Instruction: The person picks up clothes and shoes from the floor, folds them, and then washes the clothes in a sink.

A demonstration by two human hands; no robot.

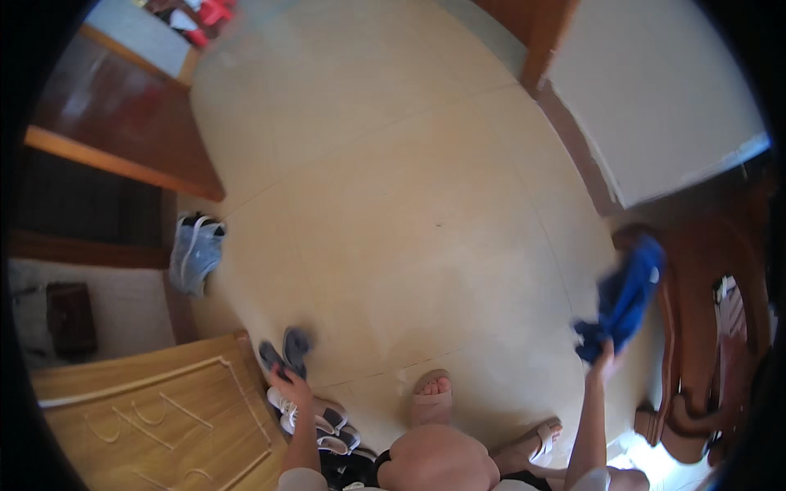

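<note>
A pair of dark grey slippers point(296, 351) is at the lower left, beside a wooden door panel. The fingers of my left hand point(291, 388) are closed around their near ends. Below that hand, white and dark shoes point(331, 417) sit by the panel, with black footwear point(344, 469) nearer my body. At the right, my right hand point(605, 363) grips a blue cloth item point(627, 301) by its lower end. It is blurred, and whether it is a garment or a bag I cannot tell. The cloth hangs out toward a carved wooden chair.
The panelled wooden door point(159, 417) borders the lower left. Shoes in a clear plastic bag point(198, 255) stand by the left wall. The dark wooden chair point(681, 344) is at the right. Beige tiled floor point(393, 245) stretches ahead. My sandalled feet point(433, 393) are below.
</note>
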